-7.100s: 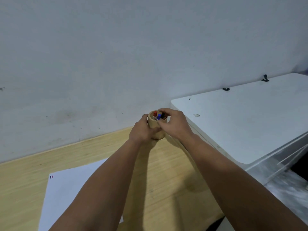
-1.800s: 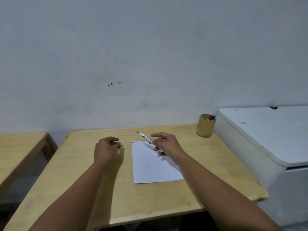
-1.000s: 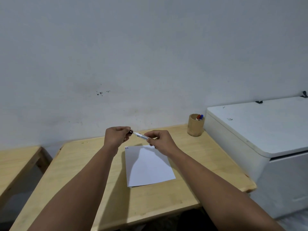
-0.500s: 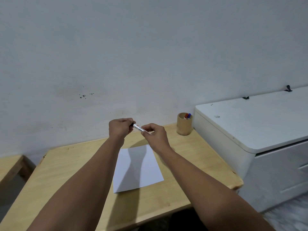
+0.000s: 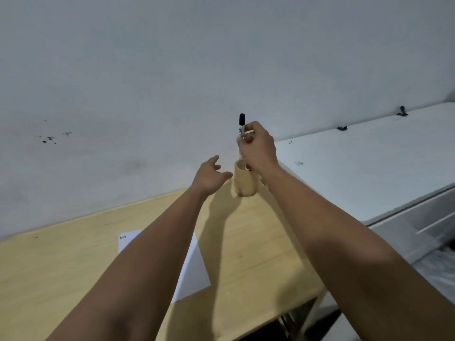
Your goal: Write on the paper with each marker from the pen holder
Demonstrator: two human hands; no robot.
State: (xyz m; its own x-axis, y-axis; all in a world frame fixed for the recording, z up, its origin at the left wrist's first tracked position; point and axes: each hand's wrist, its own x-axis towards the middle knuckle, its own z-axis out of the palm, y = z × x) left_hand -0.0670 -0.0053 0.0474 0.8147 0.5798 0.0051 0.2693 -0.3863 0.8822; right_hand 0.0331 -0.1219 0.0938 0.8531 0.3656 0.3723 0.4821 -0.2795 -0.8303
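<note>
Both hands have left the space above the paper [image 5: 194, 269], where half a second ago they held the black marker [image 5: 241, 126] level between them with the left hand at its cap, and have travelled to the far right corner of the tabletop [image 5: 258, 242]. Now the right hand [image 5: 258, 146] alone pinches the capped marker, upright, black cap on top, directly over the mouth of the wooden pen holder [image 5: 245, 180]. Its lower end is hidden behind the fingers, so I cannot tell whether it has entered the holder. A hint of red shows at the holder's rim, probably another marker.

The left hand [image 5: 209, 177] is open and empty, fingers spread, just beside the holder's left wall; I cannot say whether it touches.

The marker's long axis is vertical and lined up with the holder's, so the return looks like a straight drop by the right hand, with the left ready to steady the holder. Small marks sit at the paper's far left corner.
</note>
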